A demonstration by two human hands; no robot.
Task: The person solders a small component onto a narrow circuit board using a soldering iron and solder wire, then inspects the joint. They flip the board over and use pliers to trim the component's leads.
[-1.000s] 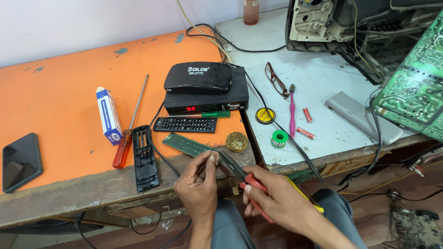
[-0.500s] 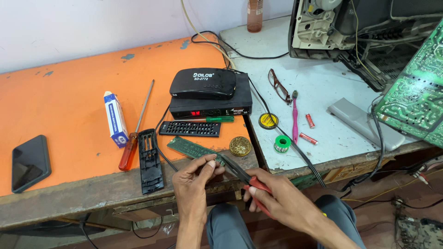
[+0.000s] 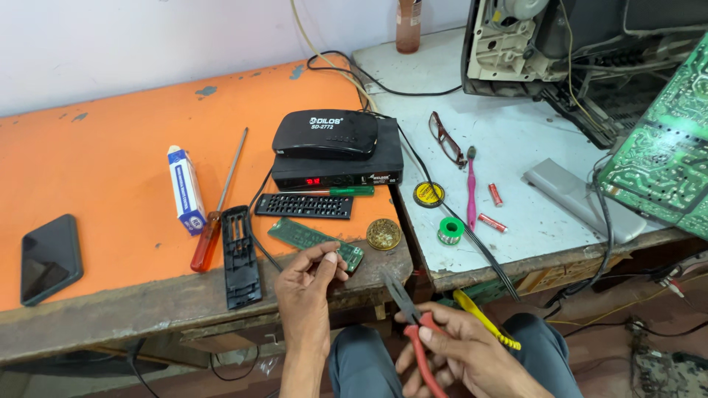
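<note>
My left hand (image 3: pixel 308 289) is at the front edge of the orange table (image 3: pixel 96 155), its fingers pinched together beside the near end of a small green circuit board (image 3: pixel 313 239). Whether anything small sits in the pinch cannot be told. My right hand (image 3: pixel 461 354) is lower, over my lap, and grips red-handled needle-nose pliers (image 3: pixel 409 317) whose tip points up and left. The tip is apart from my left fingers. A black rubber keypad (image 3: pixel 304 206) and a black remote shell (image 3: pixel 240 254) lie just behind the board.
Two stacked black set-top boxes (image 3: pixel 335 151), a red-handled screwdriver (image 3: pixel 214 221), a white-and-blue box (image 3: pixel 184 188) and a phone (image 3: pixel 48 258) lie on the orange table. The white bench (image 3: pixel 516 140) holds a solder spool (image 3: pixel 450 230), glasses (image 3: pixel 446 136), batteries, a large green board (image 3: pixel 664 162) and an open TV chassis (image 3: pixel 546 44).
The pliers' tip was at my left fingertips; my right hand has since drawn the pliers down and to the right, away from them. My left hand stays pinched at the table edge.
</note>
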